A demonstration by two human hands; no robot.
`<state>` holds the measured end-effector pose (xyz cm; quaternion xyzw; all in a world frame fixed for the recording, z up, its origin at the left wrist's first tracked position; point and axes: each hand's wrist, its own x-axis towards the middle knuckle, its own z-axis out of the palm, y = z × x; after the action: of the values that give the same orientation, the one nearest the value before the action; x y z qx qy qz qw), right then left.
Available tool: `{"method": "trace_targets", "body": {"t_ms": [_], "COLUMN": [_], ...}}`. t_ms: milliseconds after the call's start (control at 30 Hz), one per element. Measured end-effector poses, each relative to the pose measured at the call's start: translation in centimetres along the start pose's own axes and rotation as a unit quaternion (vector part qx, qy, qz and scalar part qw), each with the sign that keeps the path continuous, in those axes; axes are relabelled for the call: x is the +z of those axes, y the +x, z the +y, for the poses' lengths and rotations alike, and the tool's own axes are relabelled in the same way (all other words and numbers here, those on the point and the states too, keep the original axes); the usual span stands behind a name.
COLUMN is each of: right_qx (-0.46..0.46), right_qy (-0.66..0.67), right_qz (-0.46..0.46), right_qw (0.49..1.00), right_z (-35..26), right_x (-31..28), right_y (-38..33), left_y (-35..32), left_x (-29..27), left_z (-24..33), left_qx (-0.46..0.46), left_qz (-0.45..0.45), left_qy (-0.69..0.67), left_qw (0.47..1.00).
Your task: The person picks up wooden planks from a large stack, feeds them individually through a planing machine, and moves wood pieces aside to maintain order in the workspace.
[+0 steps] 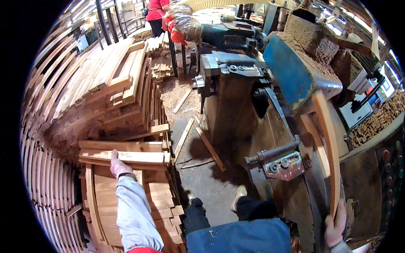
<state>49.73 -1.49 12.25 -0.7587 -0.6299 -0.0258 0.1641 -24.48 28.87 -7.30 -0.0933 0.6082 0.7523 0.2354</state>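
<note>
My left hand, in a pinkish glove, is closed on a pale wooden board lying crosswise on top of a waist-high wood stack. Its fingers reach over the board, and their undersides are hidden. At the right, my gloved right hand grips the near end of a long, slightly curved wooden strip. That strip runs along the machine bed, its far end beside a blue, dust-covered machine hood. A second wooden strip lies on the bed just left of it.
A large pile of boards rises at the far left. The woodworking machine fills the middle and right, with a metal bracket jutting toward me. Loose wood strips and sawdust lie on the floor. A person in red stands far off.
</note>
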Motion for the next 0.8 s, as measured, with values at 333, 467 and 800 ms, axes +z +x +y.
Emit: {"method": "trace_targets", "body": {"t_ms": [333, 467, 800], "right_qx": [-0.119, -0.139, -0.254], "right_qy": [-0.188, -0.134, 0.180], "right_qz": [-0.058, -0.001, 0.032], "right_qw": [0.973, 0.981, 0.950], "right_z": [1.3, 2.7, -7.3], "right_x": [-7.9, -3.5, 1.1], "right_y": [-14.6, -5.3, 9.5], "left_y": [-9.7, -16.5, -43.5], "left_x": [-10.1, -12.6, -6.5], "left_z": [6.0, 10.4, 5.2], "left_qx": [-0.019, 0.006, 0.034], "left_qz": [-0.153, -0.170, -0.389], "left_qy": [-0.085, -0.099, 0.011], "left_qw": [0.984, 0.981, 0.920]}}
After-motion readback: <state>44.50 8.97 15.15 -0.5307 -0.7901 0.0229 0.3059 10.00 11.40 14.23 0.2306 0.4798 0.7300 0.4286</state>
